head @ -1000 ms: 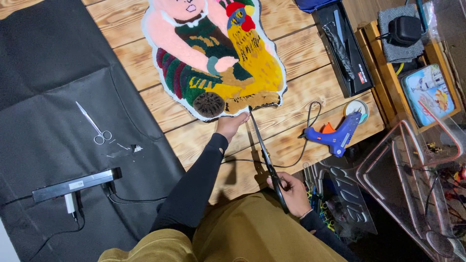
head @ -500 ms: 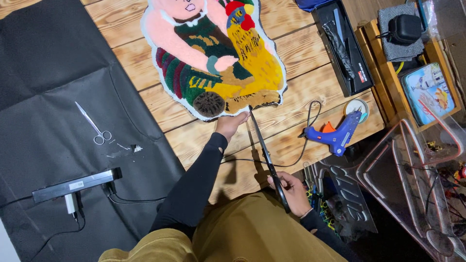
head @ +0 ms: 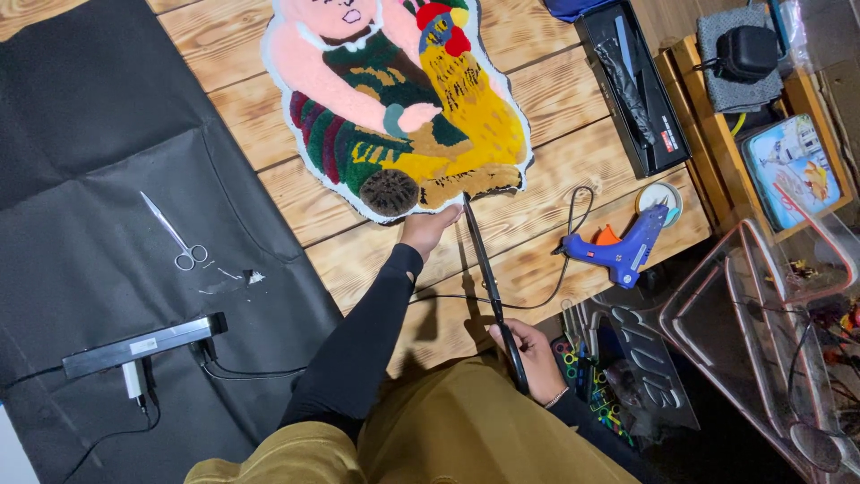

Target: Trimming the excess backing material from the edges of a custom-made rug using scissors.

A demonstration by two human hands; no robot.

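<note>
Currently the right hand [head: 530, 357], low and right of centre in the frame, is gripping the handle end of long black shears [head: 488, 282], its fingers curled tight around them. The blades are running up and slightly left toward the bottom edge of the tufted rug [head: 403, 99], with the tip meeting the rug's border near its brown and yellow lower section. Whether the blades are parted at all is too fine to tell.

Just left of that tip, the left hand [head: 428, 227], on a black-sleeved arm, is resting flat with fingers loosely extended, touching the rug's lower rim beside a dark round tufted patch and seemingly steadying it.

As for progress, the rug is lying in the upper middle of the frame on the wooden plank table [head: 537, 202], its coloured pile looking full and its outline already cut to shape with a pale border all round. Judging by where the shears are meeting it, the bottom edge is being trimmed; how much of the perimeter is finished cannot be read from this view.

Further out, a blue glue gun [head: 627, 251] is lying right of the shears, its cord looping nearby. On the black cloth [head: 98, 108] at the left, small silver scissors [head: 175, 235] are sitting beside a few snipped scraps, and a black bar-shaped device [head: 143, 345] is lying lower left.
</note>
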